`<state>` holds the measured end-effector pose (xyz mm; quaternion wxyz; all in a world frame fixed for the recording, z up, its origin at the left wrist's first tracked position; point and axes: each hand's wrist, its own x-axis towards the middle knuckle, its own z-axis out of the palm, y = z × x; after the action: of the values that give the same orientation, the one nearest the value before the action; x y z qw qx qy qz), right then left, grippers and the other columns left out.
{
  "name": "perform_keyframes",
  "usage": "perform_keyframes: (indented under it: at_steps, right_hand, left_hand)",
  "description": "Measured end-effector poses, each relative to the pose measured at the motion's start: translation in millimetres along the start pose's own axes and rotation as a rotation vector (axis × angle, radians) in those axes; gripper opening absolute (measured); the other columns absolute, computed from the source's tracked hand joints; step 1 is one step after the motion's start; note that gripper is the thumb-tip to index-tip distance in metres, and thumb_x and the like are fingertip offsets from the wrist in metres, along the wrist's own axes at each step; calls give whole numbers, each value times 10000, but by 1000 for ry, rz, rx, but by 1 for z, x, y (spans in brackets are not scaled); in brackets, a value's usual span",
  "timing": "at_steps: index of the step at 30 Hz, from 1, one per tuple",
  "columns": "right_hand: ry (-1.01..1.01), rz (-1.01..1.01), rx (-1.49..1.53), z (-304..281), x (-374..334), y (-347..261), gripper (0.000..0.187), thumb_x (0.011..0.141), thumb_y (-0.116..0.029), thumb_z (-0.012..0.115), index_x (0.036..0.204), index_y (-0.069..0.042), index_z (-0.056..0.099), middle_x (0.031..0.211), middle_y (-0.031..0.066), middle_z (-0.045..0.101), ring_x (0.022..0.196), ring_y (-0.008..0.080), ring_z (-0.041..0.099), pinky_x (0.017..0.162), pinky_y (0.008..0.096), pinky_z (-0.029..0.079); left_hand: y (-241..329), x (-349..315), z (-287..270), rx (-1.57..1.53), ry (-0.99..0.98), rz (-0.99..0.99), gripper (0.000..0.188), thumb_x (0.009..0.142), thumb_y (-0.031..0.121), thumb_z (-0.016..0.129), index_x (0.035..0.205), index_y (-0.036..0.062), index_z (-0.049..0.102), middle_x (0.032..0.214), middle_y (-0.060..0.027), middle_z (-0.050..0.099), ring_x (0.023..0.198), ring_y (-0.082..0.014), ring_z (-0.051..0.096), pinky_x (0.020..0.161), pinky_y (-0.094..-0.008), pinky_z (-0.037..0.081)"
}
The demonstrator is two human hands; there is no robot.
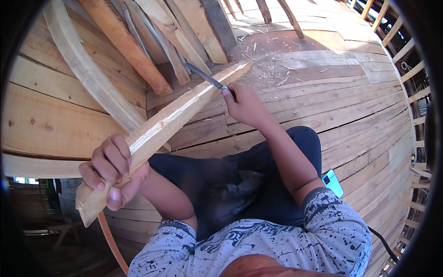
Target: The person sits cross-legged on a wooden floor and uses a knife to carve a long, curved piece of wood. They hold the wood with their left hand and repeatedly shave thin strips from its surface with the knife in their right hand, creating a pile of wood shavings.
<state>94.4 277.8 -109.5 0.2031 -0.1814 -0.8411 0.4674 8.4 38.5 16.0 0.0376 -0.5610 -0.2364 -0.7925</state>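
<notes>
A long piece of timber (168, 117) slants from the lower left up toward the middle, its upper edge freshly cut and pale. My left hand (113, 168) wraps round its near end, fingers over the top and thumb below. My right hand (245, 104) is closed on the handle of a knife (205, 76), most of the handle hidden in the fist. The blade lies across the far part of the timber, pointing up and left; whether its edge bites into the wood I cannot tell.
Planks (161, 41) lean against a wooden wall at the upper left, beside a curved beam (83, 60). Shavings (288, 67) litter the plank floor (355, 111) ahead. A light blue phone (332, 183) lies right of my knee, near a black cable (385, 244). Slatted framing (417, 94) lines the right side.
</notes>
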Motion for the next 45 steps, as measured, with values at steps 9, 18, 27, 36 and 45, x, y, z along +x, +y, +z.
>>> perform_keyframes:
  at_steps: [9,18,27,36,45]
  right_hand:
    - [-66,-11,18,7,-8,-6,381,1009,-278,505,815,35,604,646,244,553,610,415,558,593,477,422]
    - [77,-119,7,27,7,16,467,1000,-328,497,697,24,552,590,243,527,586,466,545,550,511,402]
    - [49,-134,-59,34,-1,-6,452,983,-343,510,697,3,566,581,233,528,581,457,547,541,510,407]
    - [104,-161,-90,38,-4,-14,450,986,-343,499,706,0,576,592,236,540,608,460,572,554,525,425]
    - [131,-73,-6,43,-9,-12,466,1001,-353,480,723,4,592,586,245,538,598,463,573,553,520,424]
  left_hand:
    - [-5,2,1,-13,23,15,232,676,144,666,800,216,484,551,107,447,472,-39,393,530,-187,318]
    - [-1,1,10,27,30,4,231,670,151,671,790,218,486,553,103,447,472,-40,399,523,-185,323]
    - [0,0,-4,30,54,4,225,673,139,651,809,214,486,559,100,434,483,-40,396,536,-195,314]
    - [2,-2,-1,17,60,-17,231,684,114,636,837,204,488,590,84,444,518,-58,399,576,-233,294]
    - [-1,0,4,17,29,-16,234,681,113,629,833,207,478,599,84,449,515,-59,401,568,-233,300]
